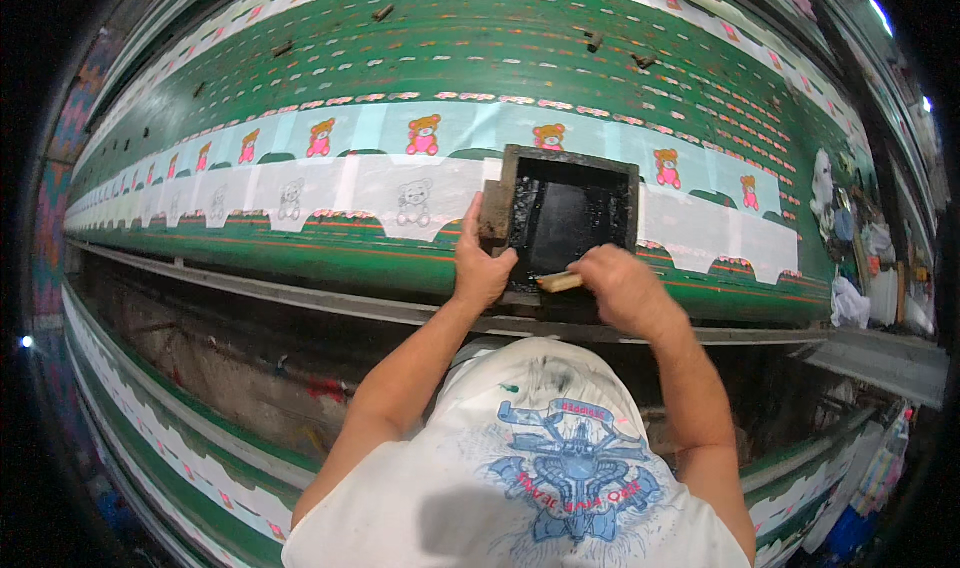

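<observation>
The frame (634,208), dark and roughly square, sits over the near side of the worktop (400,268), its inside coated black (glossy in patches). The bar (560,282), pale and part-hidden, slants over the frame's near end.

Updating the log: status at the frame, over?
Left hand on frame, left side. Right hand holding wooden tool. Frame partly covers white pieces.

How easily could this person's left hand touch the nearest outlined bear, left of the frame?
Probably yes, quite easily: the outlined bear lies close to the left hand, with nothing visible between them, though the hand would likely have to leave the dark frame first.
</observation>
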The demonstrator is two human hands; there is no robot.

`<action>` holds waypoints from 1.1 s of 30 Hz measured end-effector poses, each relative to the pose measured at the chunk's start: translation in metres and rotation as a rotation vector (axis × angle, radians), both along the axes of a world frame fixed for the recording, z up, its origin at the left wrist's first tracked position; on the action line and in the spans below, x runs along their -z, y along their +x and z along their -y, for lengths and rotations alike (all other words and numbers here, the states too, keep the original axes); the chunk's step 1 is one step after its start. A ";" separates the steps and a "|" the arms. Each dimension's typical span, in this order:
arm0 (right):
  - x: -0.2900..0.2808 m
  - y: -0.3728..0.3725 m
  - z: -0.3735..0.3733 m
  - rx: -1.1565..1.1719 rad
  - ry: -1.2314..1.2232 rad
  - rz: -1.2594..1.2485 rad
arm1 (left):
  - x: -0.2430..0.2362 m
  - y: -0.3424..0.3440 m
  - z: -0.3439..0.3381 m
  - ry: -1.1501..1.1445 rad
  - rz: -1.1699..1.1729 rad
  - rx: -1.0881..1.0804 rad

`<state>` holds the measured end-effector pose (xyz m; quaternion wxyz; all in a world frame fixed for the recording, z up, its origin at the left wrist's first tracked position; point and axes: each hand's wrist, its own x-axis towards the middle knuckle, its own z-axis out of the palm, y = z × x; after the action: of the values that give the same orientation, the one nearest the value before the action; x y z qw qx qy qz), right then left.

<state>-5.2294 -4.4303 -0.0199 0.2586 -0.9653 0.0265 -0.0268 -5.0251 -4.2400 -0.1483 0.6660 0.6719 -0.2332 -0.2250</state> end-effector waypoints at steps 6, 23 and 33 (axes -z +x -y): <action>0.016 0.066 0.066 0.173 0.000 -0.002 | 0.007 0.004 -0.003 -0.078 -0.024 0.024; 0.009 0.013 -0.059 0.251 -0.097 0.082 | -0.002 -0.002 -0.002 0.006 0.027 0.014; 0.014 -0.019 -0.071 0.281 0.079 0.141 | -0.018 -0.001 0.000 0.142 0.143 0.031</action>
<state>-5.2485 -4.3595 -0.0337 0.2912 -0.9369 0.1442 -0.1291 -5.0264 -4.2402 -0.1302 0.5946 0.7282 -0.2741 -0.2027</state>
